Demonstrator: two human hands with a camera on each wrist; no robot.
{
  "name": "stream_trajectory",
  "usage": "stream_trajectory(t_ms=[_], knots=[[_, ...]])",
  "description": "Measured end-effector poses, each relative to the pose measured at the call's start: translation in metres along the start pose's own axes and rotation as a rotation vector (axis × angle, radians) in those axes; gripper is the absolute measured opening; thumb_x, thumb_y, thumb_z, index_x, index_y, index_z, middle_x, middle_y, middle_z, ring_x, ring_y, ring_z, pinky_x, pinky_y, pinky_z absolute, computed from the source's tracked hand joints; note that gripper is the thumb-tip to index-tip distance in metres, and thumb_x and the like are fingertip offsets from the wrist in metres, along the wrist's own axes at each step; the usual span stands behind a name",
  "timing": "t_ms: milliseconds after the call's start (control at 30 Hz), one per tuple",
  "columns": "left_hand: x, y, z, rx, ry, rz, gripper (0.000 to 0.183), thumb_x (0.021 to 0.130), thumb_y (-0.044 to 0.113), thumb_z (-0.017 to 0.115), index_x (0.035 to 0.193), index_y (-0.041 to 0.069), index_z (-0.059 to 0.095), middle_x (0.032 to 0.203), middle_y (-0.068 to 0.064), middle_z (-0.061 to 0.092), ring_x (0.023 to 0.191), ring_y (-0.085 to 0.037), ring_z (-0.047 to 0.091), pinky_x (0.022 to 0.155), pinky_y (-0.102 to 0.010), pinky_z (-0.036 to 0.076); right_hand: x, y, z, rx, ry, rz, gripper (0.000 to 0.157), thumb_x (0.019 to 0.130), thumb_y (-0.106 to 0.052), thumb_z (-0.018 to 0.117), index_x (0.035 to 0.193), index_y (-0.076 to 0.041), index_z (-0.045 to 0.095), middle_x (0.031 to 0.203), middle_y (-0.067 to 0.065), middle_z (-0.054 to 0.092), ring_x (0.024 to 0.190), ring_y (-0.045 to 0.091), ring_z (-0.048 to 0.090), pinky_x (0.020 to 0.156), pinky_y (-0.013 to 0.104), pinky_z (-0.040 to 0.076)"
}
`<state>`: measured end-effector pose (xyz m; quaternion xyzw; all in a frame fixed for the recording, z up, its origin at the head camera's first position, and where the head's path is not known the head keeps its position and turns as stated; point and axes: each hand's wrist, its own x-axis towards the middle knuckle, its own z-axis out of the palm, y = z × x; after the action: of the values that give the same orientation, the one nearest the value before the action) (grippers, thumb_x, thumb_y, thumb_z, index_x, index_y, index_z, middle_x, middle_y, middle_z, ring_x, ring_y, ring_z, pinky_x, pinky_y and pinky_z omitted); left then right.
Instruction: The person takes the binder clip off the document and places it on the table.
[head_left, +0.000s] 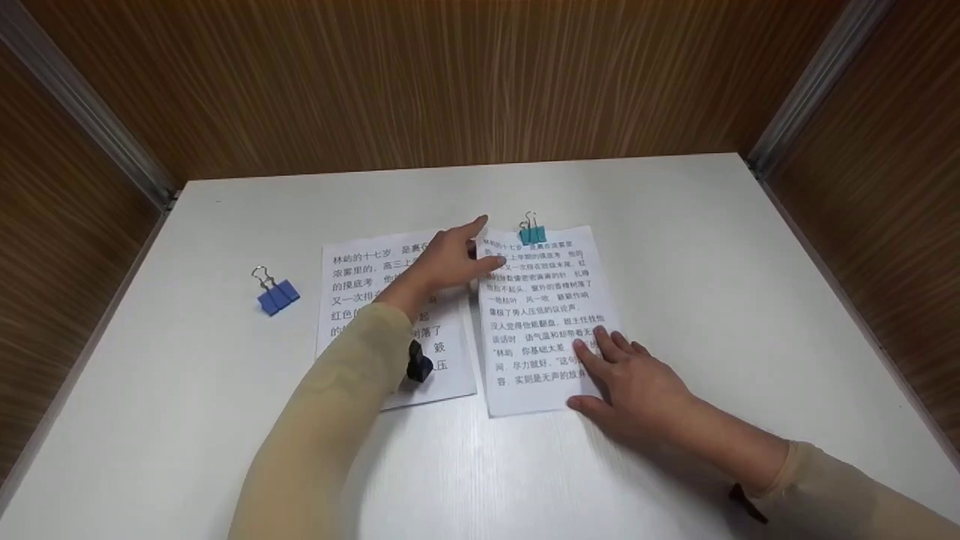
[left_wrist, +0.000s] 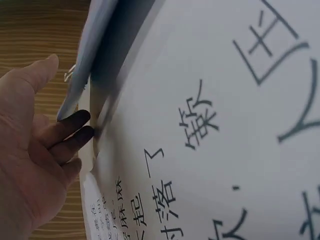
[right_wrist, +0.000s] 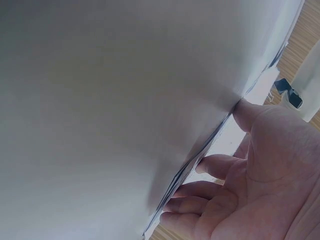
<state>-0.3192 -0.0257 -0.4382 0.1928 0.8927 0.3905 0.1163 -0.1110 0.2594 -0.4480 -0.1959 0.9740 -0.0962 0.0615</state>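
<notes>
My left hand (head_left: 448, 260) lies across the left sheet (head_left: 352, 300), fingers straight, tips at the upper left edge of the right sheet stack (head_left: 544, 315); grip released. The left wrist view shows my fingertips (left_wrist: 70, 131) touching that paper edge. My right hand (head_left: 630, 382) rests flat on the stack's lower right corner, fingers extended, pressing, nothing grasped. A teal binder clip (head_left: 532, 231) is clamped on the stack's top edge, just beyond my left fingertips. A blue binder clip (head_left: 276, 292) lies on the white tabletop (head_left: 712, 247), well apart to the left. A small dark object (head_left: 418, 364) sits on the left sheet beside my left forearm; I cannot identify it. Wood-grain walls enclose the tabletop.
</notes>
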Motion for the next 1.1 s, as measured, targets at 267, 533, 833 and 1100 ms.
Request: stream_trajectory(t_ms=[267, 533, 833, 1100], knots=[[0.003, 0.005, 0.002, -0.234, -0.016, -0.010, 0.073, 0.102, 0.023, 0.073, 0.166, 0.015, 0.039, 0.159, -0.009, 0.053, 0.136, -0.021, 0.058, 0.117, -0.033, 0.043, 0.000, 0.001, 0.000, -0.006, -0.020, 0.016, 0.080, 0.099, -0.054, 0.068, 0.159, -0.006, 0.048, 0.164, 0.031, 0.037, 0.150, 0.052, 0.036, 0.117, 0.067, 0.036], [0.005, 0.004, 0.008, -0.393, -0.045, -0.012, 0.070, 0.100, 0.000, 0.061, 0.165, 0.012, 0.040, 0.162, -0.011, 0.049, 0.138, -0.019, 0.055, 0.122, -0.031, 0.034, 0.001, 0.001, 0.001, -0.018, -0.031, 0.019, 0.080, 0.100, -0.056, 0.067, 0.160, -0.006, 0.048, 0.164, 0.031, 0.037, 0.150, 0.052, 0.037, 0.117, 0.067, 0.038], [0.005, -0.001, 0.011, -0.459, -0.039, -0.108, 0.077, 0.094, -0.009, 0.059, 0.164, 0.018, 0.043, 0.160, -0.003, 0.052, 0.143, -0.014, 0.048, 0.124, -0.029, 0.029, -0.001, 0.001, 0.001, -0.001, 0.027, -0.030, 0.078, 0.099, -0.052, 0.070, 0.157, -0.004, 0.051, 0.160, 0.033, 0.041, 0.146, 0.054, 0.041, 0.116, 0.066, 0.039], [0.005, -0.003, 0.014, -0.543, -0.025, -0.101, 0.079, 0.092, -0.014, 0.056, 0.164, 0.016, 0.042, 0.141, -0.012, 0.067, 0.117, -0.021, 0.070, 0.100, -0.031, 0.056, -0.002, 0.001, 0.000, 0.008, -0.002, -0.010, 0.079, 0.099, -0.054, 0.069, 0.158, -0.005, 0.050, 0.162, 0.032, 0.038, 0.148, 0.053, 0.038, 0.117, 0.066, 0.037]])
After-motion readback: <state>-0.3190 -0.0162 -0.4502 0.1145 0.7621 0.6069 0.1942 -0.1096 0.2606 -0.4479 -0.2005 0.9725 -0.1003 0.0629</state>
